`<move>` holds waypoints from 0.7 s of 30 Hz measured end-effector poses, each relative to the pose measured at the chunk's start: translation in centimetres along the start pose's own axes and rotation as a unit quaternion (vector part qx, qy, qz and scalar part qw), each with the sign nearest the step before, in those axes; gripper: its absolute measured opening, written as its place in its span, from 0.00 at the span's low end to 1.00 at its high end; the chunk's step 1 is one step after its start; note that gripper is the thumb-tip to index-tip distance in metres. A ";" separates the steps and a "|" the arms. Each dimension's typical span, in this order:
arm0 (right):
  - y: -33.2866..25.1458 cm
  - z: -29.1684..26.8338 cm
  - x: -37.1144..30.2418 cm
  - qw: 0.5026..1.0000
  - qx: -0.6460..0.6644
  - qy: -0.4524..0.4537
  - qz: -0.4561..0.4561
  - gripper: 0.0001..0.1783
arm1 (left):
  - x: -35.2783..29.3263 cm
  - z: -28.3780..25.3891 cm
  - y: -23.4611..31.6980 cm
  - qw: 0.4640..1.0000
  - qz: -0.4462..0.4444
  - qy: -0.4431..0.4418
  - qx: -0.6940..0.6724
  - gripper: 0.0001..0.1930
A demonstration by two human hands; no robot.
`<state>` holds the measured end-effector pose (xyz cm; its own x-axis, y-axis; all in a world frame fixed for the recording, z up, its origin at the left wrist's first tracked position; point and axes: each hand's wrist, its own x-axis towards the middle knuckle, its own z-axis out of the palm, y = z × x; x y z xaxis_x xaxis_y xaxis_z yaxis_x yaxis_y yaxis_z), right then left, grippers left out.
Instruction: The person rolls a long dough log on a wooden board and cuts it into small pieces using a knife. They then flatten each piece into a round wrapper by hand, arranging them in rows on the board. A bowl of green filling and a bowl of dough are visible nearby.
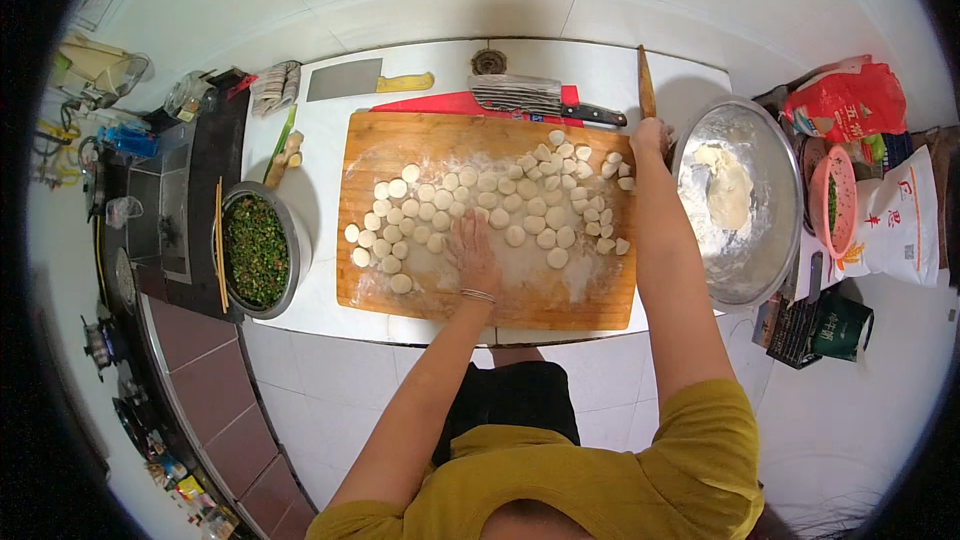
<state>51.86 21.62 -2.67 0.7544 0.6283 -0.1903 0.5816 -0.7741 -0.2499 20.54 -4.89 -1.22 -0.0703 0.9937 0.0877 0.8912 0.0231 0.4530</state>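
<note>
A floured wooden board (420, 155) bears many small dough rounds (535, 206), several of them flattened into discs at the left and more lumpy ones at the right. My left hand (474, 255) lies palm down on the board's middle, fingers stretched out among the rounds; whatever is beneath the palm is hidden. Beyond the board's right edge, my right hand (651, 136) is closed around the lower end of a wooden rolling pin (646, 85), which points toward the wall.
Right of the board stands a steel bowl (752, 275) holding dough (727, 190) and flour. A pot of chopped green filling (257, 250) with chopsticks (220, 245) across it sits at left. Behind the board lie a cleaver (345, 81), a black-handled knife (600, 114) and ginger (285, 162).
</note>
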 end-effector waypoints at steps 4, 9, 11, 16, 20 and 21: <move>-1.0 -2.0 -3.4 0.995 0.086 0.054 -0.007 0.13 | 1.2 -0.4 -1.6 0.996 0.057 0.035 -0.051 0.33; -0.8 -4.4 -4.9 0.967 0.060 0.174 -0.176 0.10 | 0.2 -2.2 1.3 0.999 0.009 0.048 0.012 0.38; -1.8 -6.6 -6.8 0.943 0.105 0.216 -0.230 0.12 | -2.0 -1.1 1.6 0.997 -0.058 0.006 0.049 0.41; -2.5 -12.6 -15.7 0.907 0.205 0.166 -0.328 0.15 | -2.6 1.0 4.2 0.980 -0.066 -0.141 0.125 0.42; 1.2 -13.5 -23.3 0.887 0.261 0.089 -0.371 0.19 | 2.0 1.6 7.0 0.979 -0.074 -0.132 0.137 0.42; 2.5 -13.4 -25.0 0.881 0.273 0.064 -0.381 0.20 | 1.7 1.0 6.8 0.986 -0.064 -0.109 0.109 0.42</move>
<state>38.50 2.96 14.23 0.2563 0.9087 0.3294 0.7272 0.0432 -0.6850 26.91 -2.90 1.13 -0.1122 0.9806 -0.1608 0.9582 0.1496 0.2440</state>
